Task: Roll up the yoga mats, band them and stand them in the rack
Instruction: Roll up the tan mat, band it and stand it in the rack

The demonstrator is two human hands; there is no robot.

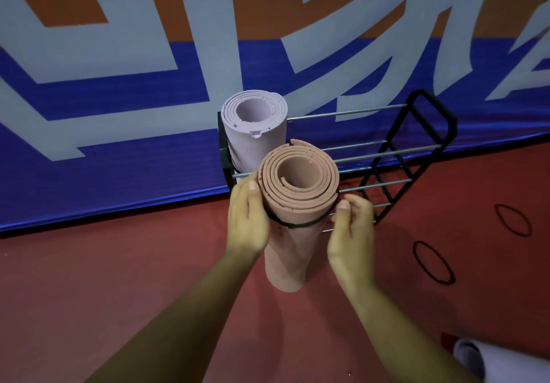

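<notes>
Item 1: rolled pink mat point(285, 251), upright, lower end on the red floor point(119, 293), standing just in front of the rack point(416, 150). Spiral end faced the camera. A black band point(300, 224) ran around the roll a little below its top edge.

Item 2: left hand point(247, 222), pressed against the left side of the pink mat at band height, thumb up along the roll's edge. The fingers lay behind the roll and could not be seen; the hand appeared closed around the mat.

Item 3: right hand point(352, 228), at the right side of the pink mat at band height, thumb tip touching the band where it met the roll. The fingers curled behind; whether they gripped the mat or the band could not be told.

Item 4: rolled lilac mat point(256, 127), upright inside the rack at its left end, behind the pink mat. Any band on it was hidden.

Item 5: rack, black end frames joined by horizontal metal rods, set on the floor against a blue, orange and grey banner point(119, 85).

Item 6: 2 loose black bands point(434, 262) lying flat on the floor right of the rack, apart from each other, the second point(512, 220) farther back.

Item 7: white roll point(488, 362), partly in view at the lower right corner.
</notes>
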